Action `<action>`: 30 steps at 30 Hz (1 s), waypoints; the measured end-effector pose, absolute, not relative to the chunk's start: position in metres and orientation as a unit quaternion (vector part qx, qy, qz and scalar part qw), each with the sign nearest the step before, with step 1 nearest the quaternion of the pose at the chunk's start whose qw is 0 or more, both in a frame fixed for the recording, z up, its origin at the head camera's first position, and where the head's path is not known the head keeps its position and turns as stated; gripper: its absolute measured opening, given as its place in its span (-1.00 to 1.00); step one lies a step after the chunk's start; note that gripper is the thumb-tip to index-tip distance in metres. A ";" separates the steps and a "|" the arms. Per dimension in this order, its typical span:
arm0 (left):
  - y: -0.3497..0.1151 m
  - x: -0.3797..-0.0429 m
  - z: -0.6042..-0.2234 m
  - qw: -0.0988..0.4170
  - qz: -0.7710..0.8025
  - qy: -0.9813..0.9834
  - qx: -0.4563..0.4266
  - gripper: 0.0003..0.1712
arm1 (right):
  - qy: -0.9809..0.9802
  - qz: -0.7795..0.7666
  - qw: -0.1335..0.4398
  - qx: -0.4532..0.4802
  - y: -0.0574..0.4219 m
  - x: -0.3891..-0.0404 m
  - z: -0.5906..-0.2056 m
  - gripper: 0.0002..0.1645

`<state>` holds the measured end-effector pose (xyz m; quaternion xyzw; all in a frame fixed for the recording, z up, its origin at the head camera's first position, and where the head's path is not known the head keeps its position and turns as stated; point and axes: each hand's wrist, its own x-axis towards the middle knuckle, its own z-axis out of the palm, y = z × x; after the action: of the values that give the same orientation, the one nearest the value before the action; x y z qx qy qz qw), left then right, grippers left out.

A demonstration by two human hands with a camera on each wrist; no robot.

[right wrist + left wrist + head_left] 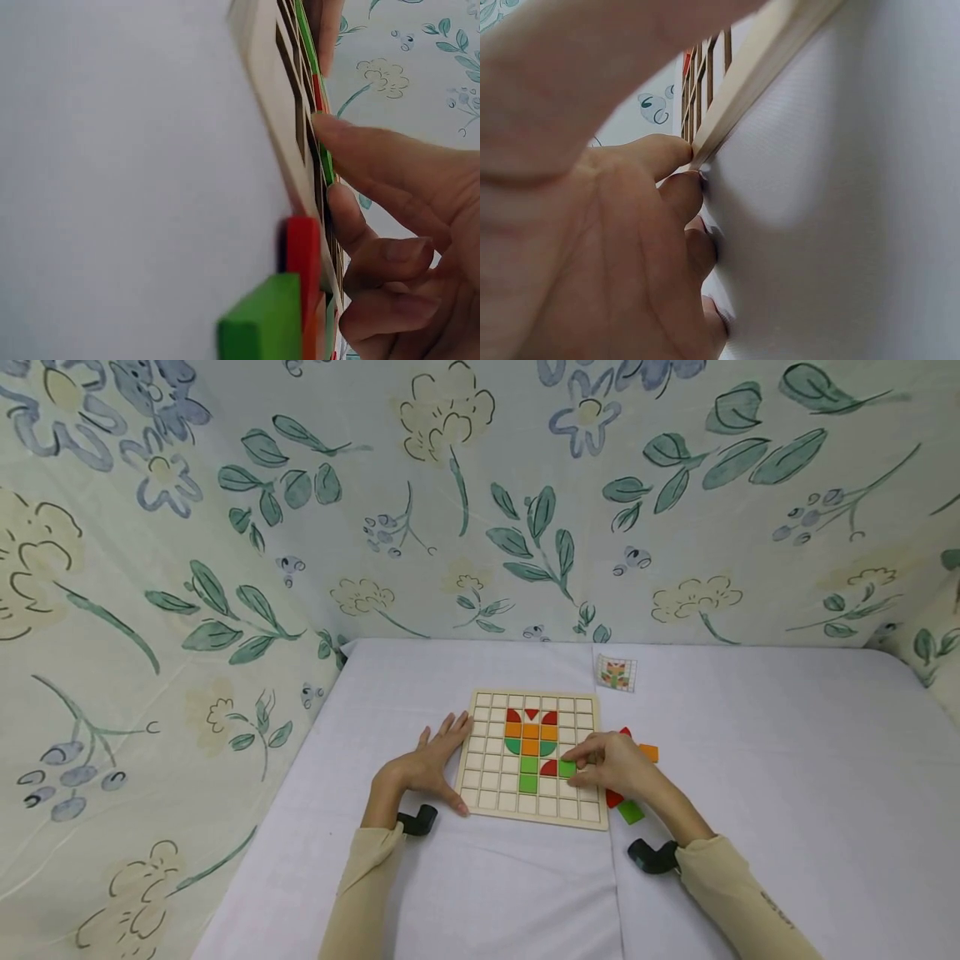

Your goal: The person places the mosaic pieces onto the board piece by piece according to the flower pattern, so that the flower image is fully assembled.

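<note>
A square wooden grid board (495, 802) lies on the cloth, with red, orange and green tiles set in its cells like a flower. My right hand (618, 766) pinches a green square tile (567, 768) between thumb and forefinger at a cell right of a red quarter-round tile (550, 767). The right wrist view shows thumb and forefinger at either end of that green tile (326, 163). With fingers spread, my left hand (429, 767) rests against the board's left edge; in the left wrist view its fingertips touch the wooden rim (739, 94).
Loose tiles lie right of the board, partly under my right hand: an orange one (649, 752), a green one (631, 812) and red ones (614, 798). A small pattern card (617, 673) lies behind the board. Floral fabric (525, 485) hangs at the back and left.
</note>
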<state>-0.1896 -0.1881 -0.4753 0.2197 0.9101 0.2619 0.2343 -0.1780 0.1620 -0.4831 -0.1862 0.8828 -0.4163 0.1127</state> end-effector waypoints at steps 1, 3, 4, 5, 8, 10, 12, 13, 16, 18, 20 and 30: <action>-0.188 -0.190 -0.475 0.234 0.261 0.910 0.220 0.73 | 0.883 -0.414 0.117 -0.187 0.163 -0.178 -0.483 -0.66; -0.189 -0.189 -0.476 0.233 0.261 0.911 0.220 0.73 | 0.885 -0.411 0.124 -0.182 0.166 -0.179 -0.480 -0.64; -0.189 -0.189 -0.476 0.232 0.262 0.911 0.220 0.73 | 0.886 -0.409 0.126 -0.179 0.168 -0.179 -0.479 -0.64; -0.189 -0.189 -0.476 0.232 0.262 0.911 0.220 0.73 | 0.888 -0.407 0.127 -0.175 0.171 -0.180 -0.477 -0.64; -0.188 -0.189 -0.476 0.234 0.262 0.910 0.219 0.73 | 0.895 -0.398 0.115 -0.168 0.183 -0.183 -0.471 -0.65; -0.188 -0.188 -0.476 0.234 0.262 0.910 0.220 0.72 | 0.898 -0.394 0.103 -0.167 0.194 -0.185 -0.467 -0.65; -0.188 -0.188 -0.475 0.234 0.261 0.910 0.220 0.72 | 0.900 -0.393 0.093 -0.164 0.205 -0.187 -0.464 -0.65; -0.188 -0.188 -0.475 0.233 0.262 0.910 0.221 0.72 | 0.901 -0.393 0.089 -0.160 0.210 -0.188 -0.462 -0.64; -0.188 -0.189 -0.475 0.232 0.261 0.910 0.222 0.72 | 0.905 -0.390 0.089 -0.141 0.226 -0.190 -0.458 -0.61; -0.188 -0.189 -0.475 0.231 0.261 0.910 0.223 0.72 | 0.910 -0.385 0.090 -0.127 0.233 -0.190 -0.456 -0.60; -0.188 -0.189 -0.476 0.230 0.261 0.911 0.223 0.72 | 0.914 -0.379 0.091 -0.117 0.239 -0.191 -0.456 -0.60; -0.189 -0.188 -0.476 0.230 0.261 0.911 0.221 0.73 | 0.913 -0.376 0.117 -0.110 0.249 -0.197 -0.467 -0.47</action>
<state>-0.1884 -0.1889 -0.4759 0.2211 0.9110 0.2610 0.2302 -0.1969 0.2491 -0.4672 -0.1098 0.9128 -0.3756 0.1168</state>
